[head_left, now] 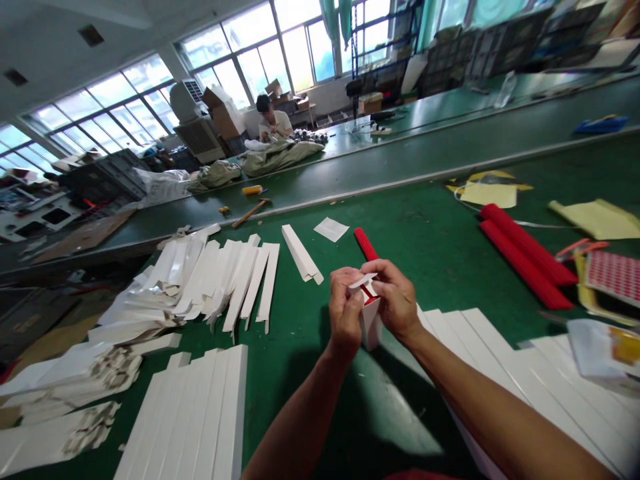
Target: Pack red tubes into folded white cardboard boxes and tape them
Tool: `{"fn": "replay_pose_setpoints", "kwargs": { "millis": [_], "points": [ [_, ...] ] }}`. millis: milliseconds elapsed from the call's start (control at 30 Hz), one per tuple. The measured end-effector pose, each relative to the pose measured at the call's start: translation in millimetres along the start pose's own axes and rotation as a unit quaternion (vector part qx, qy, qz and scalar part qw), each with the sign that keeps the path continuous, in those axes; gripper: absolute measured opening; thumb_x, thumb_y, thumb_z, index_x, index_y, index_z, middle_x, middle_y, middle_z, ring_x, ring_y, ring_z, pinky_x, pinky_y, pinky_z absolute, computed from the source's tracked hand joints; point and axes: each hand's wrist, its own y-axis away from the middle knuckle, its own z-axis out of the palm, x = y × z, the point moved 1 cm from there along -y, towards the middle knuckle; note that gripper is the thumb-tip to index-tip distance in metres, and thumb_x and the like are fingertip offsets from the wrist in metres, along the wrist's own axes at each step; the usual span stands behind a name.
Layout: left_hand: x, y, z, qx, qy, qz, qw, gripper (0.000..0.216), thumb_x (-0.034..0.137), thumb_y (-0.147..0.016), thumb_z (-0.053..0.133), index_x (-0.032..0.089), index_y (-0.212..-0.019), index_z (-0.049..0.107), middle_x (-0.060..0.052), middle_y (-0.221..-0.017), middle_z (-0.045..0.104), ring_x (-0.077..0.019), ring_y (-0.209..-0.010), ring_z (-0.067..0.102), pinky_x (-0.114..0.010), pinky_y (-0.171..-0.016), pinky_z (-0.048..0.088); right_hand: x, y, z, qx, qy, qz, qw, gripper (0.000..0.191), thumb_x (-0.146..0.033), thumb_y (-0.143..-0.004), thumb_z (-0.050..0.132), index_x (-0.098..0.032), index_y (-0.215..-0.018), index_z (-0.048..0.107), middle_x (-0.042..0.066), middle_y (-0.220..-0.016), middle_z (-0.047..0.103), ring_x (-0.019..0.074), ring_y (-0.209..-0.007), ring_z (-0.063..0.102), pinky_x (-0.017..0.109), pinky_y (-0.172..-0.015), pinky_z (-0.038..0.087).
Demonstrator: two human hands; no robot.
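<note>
A narrow white cardboard box [371, 328] is held between my two hands above the green table, its flapped end facing me. Something red [369, 291] shows inside that open end. My left hand [344, 312] is closed on the left side of the box, thumb at a raised flap [363, 281]. On the other side, my right hand [397, 300] grips the box near the same flaps. Just beyond my fingers lies a red ribbed stick [365, 243]; its near end is hidden by my hand. A white box [301, 255] with an open end rests to the left.
Unfolded white cartons [200, 273] lie in piles at left, with closed white boxes [195, 413] lined up in front. More white boxes [480, 347] sit at right, near red rolls [530, 257]. A hammer [251, 212] lies beyond; a person [274, 123] sits farther back.
</note>
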Motion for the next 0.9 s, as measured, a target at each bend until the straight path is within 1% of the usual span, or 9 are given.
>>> {"fn": "replay_pose_setpoints", "kwargs": {
  "millis": [100, 167, 233, 333, 433, 567, 700, 800, 900],
  "points": [
    [7.6, -7.0, 2.1, -0.030, 0.055, -0.094, 0.994, 0.022, 0.019, -0.079, 0.051, 0.019, -0.096, 0.065, -0.006, -0.106, 0.055, -0.0206, -0.103, 0.054, -0.033, -0.091, 0.044, -1.7, 0.4, 1.8, 0.015, 0.007, -0.021, 1.000, 0.022, -0.013, -0.073, 0.052, -0.023, -0.089, 0.064, -0.002, -0.085, 0.062, 0.0152, -0.076, 0.055, 0.026, -0.068, 0.042],
    [9.5, -7.9, 2.6, -0.036, 0.055, -0.095, 0.993, 0.020, 0.017, -0.079, 0.049, 0.018, -0.089, 0.066, -0.006, -0.101, 0.056, -0.0198, -0.099, 0.055, -0.032, -0.089, 0.045, -4.3, 1.6, 3.6, 0.032, 0.014, -0.035, 0.999, 0.021, -0.013, -0.073, 0.052, -0.023, -0.086, 0.064, -0.002, -0.083, 0.061, 0.0151, -0.076, 0.055, 0.025, -0.067, 0.042],
    [8.1, -4.6, 1.9, -0.030, 0.017, -0.048, 0.998, 0.022, 0.020, -0.084, 0.046, 0.018, -0.088, 0.068, -0.007, -0.101, 0.057, -0.0214, -0.101, 0.054, -0.035, -0.090, 0.044, -7.3, 3.4, 5.2, 0.055, 0.035, -0.048, 0.997, 0.016, -0.014, -0.076, 0.053, -0.023, -0.083, 0.064, -0.001, -0.082, 0.062, 0.0158, -0.077, 0.055, 0.026, -0.068, 0.043],
    [5.3, 3.6, -1.1, -0.044, -0.044, 0.031, 0.998, 0.037, 0.037, -0.092, 0.041, 0.019, -0.110, 0.067, -0.010, -0.114, 0.053, -0.0252, -0.109, 0.052, -0.040, -0.092, 0.045, -8.8, 5.6, 5.6, 0.085, 0.065, -0.059, 0.993, 0.014, -0.022, -0.084, 0.051, -0.022, -0.080, 0.065, 0.001, -0.083, 0.064, 0.0183, -0.080, 0.057, 0.029, -0.073, 0.045],
    [10.4, 6.0, -6.3, -0.091, -0.152, 0.110, 0.978, 0.055, 0.054, -0.094, 0.033, 0.018, -0.126, 0.060, -0.013, -0.118, 0.048, -0.0262, -0.108, 0.051, -0.043, -0.090, 0.047, -3.7, 7.2, 3.2, 0.085, 0.057, -0.053, 0.993, 0.023, -0.032, -0.089, 0.046, -0.022, -0.083, 0.066, 0.004, -0.089, 0.065, 0.0212, -0.084, 0.059, 0.033, -0.076, 0.046],
    [25.2, 1.0, -15.3, -0.118, -0.320, 0.198, 0.919, 0.044, 0.032, -0.095, 0.047, 0.012, -0.133, 0.051, -0.015, -0.113, 0.054, -0.0236, -0.104, 0.054, -0.041, -0.090, 0.049, 7.6, 13.8, -2.1, 0.034, 0.045, -0.042, 0.998, 0.035, -0.042, -0.090, 0.042, -0.021, -0.096, 0.068, 0.007, -0.097, 0.067, 0.0252, -0.091, 0.062, 0.038, -0.081, 0.049],
    [35.7, -1.9, -22.9, -0.122, -0.396, 0.223, 0.883, 0.046, 0.021, -0.095, 0.044, 0.010, -0.139, 0.042, -0.019, -0.122, 0.060, -0.0251, -0.112, 0.057, -0.043, -0.096, 0.050, 10.5, 26.5, -3.4, -0.036, 0.108, -0.062, 0.992, 0.038, -0.039, -0.090, 0.043, -0.020, -0.117, 0.061, 0.009, -0.111, 0.066, 0.0261, -0.101, 0.063, 0.039, -0.086, 0.051],
    [40.9, -4.2, -24.8, -0.145, -0.421, 0.231, 0.865, 0.043, 0.021, -0.096, 0.042, 0.010, -0.138, 0.044, -0.019, -0.121, 0.062, -0.0250, -0.111, 0.059, -0.042, -0.097, 0.052, 7.5, 32.6, 1.0, -0.054, 0.230, -0.124, 0.964, 0.049, -0.032, -0.082, 0.058, -0.020, -0.129, 0.049, 0.011, -0.118, 0.063, 0.0267, -0.102, 0.063, 0.040, -0.087, 0.052],
    [45.4, -8.9, -24.4, -0.165, -0.426, 0.238, 0.857, 0.041, 0.019, -0.097, 0.040, 0.008, -0.137, 0.045, -0.020, -0.120, 0.063, -0.0244, -0.110, 0.061, -0.041, -0.095, 0.053, 7.7, 32.7, 6.1, -0.033, 0.312, -0.174, 0.933, 0.058, -0.028, -0.077, 0.066, -0.018, -0.129, 0.042, 0.014, -0.115, 0.062, 0.0271, -0.099, 0.064, 0.041, -0.082, 0.055]
  ]
}}
